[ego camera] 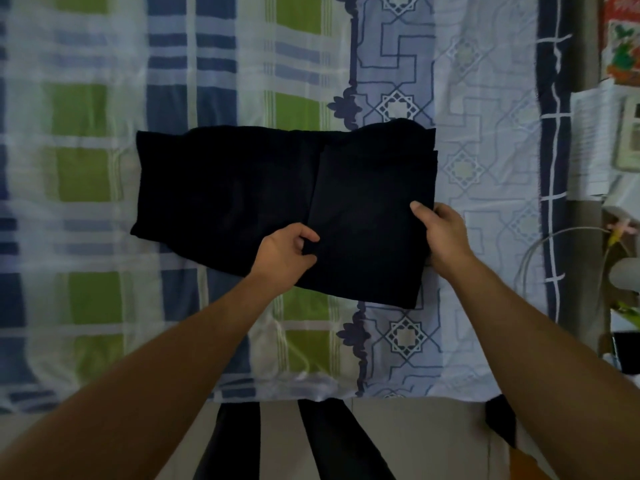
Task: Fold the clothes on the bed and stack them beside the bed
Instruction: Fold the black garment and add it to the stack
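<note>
So, going left to right:

1. Bed sheet (86, 188), checked green/blue on the left and patterned blue on the right, is the work surface. It looks flat enough to fold on.
2. Dark garment (242, 195) lies mid-bed, partly folded: its left part is flat on the sheet, and a folded panel is stacked over its right part. My read is that the step in hand is closing or squaring this fold.
3. Left hand (284, 256) has fingers and thumb curled, pinching the panel's near-left edge. Advice: keep that pinch on the edge only, so lower layers don't drag.
4. Right hand (441, 233) grips the panel's right edge, thumb on top, fingers tucked behind or under the cloth. It should move together with the left one, or the panel will skew.
5. Before pressing flat, align the panel's far edge with the layer beneath; the far-right corner looks slightly uneven.
6. Cluttered shelf (620, 133) sits past the bed's right edge. I can't tell if the stack goes there.
</note>
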